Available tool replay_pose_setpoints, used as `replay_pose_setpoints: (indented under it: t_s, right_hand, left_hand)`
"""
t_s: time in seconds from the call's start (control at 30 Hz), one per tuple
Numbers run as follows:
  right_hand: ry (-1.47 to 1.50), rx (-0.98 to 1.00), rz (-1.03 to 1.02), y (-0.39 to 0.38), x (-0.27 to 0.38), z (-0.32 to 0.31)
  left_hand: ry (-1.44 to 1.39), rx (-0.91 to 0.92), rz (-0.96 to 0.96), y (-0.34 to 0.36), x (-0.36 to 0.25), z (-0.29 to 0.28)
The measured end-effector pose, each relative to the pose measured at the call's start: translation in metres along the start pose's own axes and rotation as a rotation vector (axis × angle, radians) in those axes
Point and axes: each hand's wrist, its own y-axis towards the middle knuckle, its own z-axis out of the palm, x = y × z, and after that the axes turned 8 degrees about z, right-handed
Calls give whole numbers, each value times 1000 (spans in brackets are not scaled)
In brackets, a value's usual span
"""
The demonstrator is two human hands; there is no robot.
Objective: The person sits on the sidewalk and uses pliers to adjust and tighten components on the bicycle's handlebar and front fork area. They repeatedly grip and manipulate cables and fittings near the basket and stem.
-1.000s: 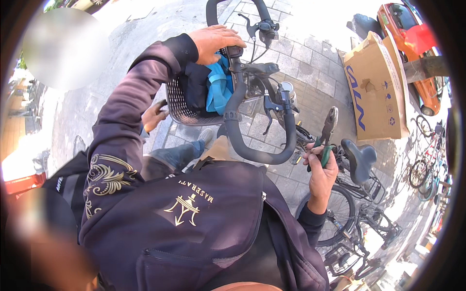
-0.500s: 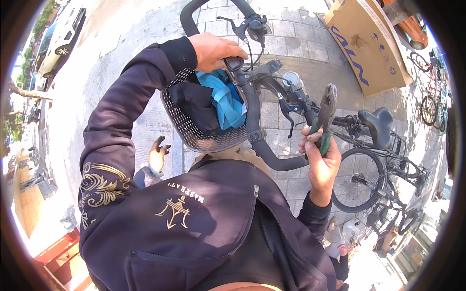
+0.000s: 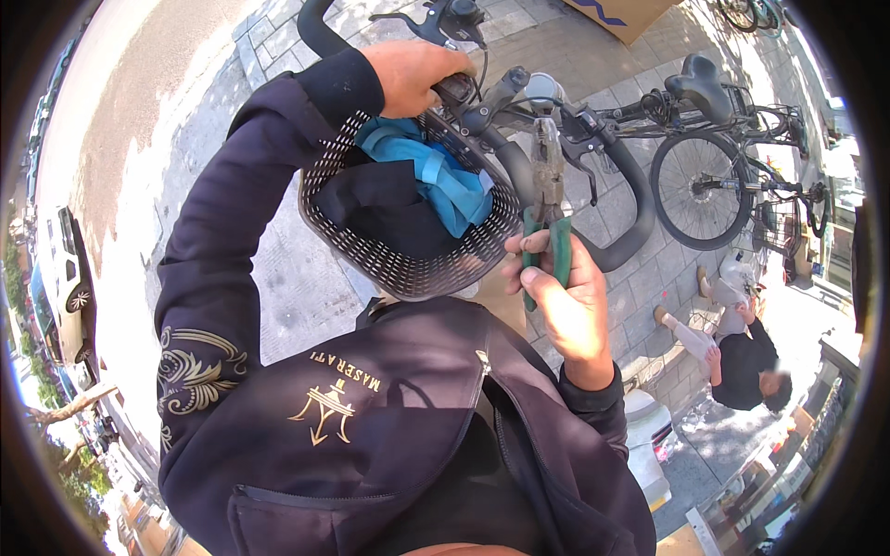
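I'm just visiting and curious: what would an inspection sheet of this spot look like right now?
Surface: grey paving stones.
Job's things: green-handled pliers at the black handlebar; bicycle basket holding blue cloth.
Clutter: cardboard box.
Hands: left hand grips the handlebar stem; right hand holds the pliers.
Cables: brake cables near the handlebar.
Surroundings: parked bicycle, crouching person, parked cars.
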Motion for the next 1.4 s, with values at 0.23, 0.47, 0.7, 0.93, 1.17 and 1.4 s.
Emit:
replay_pose_setpoints:
  t_s: [0.23, 0.47, 0.7, 0.93, 1.17, 1.4]
  right_hand:
    - [52, -104, 167, 26, -69, 70]
    - [50, -173, 53, 79, -95, 106]
    - [51, -317, 39, 102, -106, 126]
    - [196, -517, -63, 112, -113, 171]
    - [169, -635, -75, 133, -121, 186]
    - [161, -698, -78, 138, -116, 208]
  left_hand:
    - [-64, 56, 121, -3, 21, -2]
    - [-96, 209, 96, 5, 17, -13]
    - [-53, 304, 168, 28, 37, -27]
    - [30, 188, 358, 44, 42, -17]
    - [44, 350, 288, 39, 40, -21]
    - [-19, 351, 341, 41, 48, -23]
